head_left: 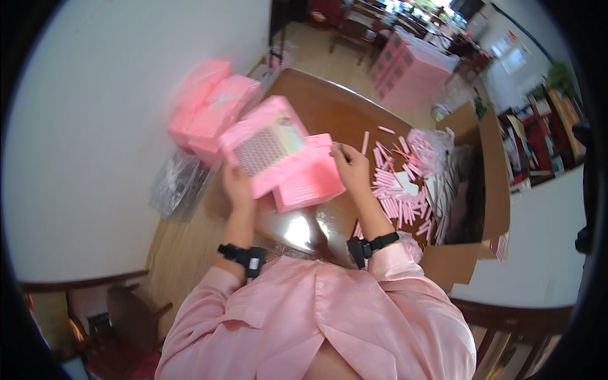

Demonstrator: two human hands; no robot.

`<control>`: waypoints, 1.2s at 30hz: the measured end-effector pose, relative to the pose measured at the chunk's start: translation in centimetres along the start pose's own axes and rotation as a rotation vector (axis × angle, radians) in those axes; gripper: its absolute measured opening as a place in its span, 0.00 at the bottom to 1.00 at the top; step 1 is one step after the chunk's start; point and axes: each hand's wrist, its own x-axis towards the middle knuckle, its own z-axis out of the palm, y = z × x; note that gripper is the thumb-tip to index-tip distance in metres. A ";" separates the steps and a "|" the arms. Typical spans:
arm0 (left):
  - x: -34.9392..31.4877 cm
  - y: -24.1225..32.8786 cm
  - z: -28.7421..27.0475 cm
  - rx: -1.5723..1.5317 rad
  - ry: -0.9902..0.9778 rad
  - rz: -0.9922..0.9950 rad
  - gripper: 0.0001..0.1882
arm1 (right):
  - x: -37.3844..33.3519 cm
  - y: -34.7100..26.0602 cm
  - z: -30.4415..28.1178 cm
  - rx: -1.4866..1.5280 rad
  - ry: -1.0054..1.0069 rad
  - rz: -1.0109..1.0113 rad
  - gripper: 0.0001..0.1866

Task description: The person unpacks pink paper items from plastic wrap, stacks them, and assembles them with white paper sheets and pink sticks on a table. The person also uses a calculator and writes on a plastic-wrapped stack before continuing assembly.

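Note:
My left hand (pixel 238 185) grips the lower left edge of a flat pink box (pixel 263 145), its face showing a pale panel with rows of small grey marks. The box is tilted and slightly blurred. Partly under it lies a second pink box (pixel 311 182), which looks wrapped in shiny clear film. At the upper right corner of that second box is my right hand (pixel 352 166), fingers curled in, thumb close to them. Whatever sits between those fingers is too small to make out. Many short pink sticks (pixel 396 206) lie scattered to the right of my right hand.
Film-wrapped pink packs (pixel 215 111) are stacked left of the brown table (pixel 310 85), beside a clear plastic bag (pixel 179 183). An open cardboard box (pixel 497 177) stands at right, near a bag of pink pieces (pixel 430 152). A large pink stack (pixel 408 69) stands beyond.

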 end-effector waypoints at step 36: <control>-9.3 7.9 10.0 0.392 -0.017 0.376 0.26 | 2.0 19.7 -38.4 -0.767 -0.003 0.116 0.10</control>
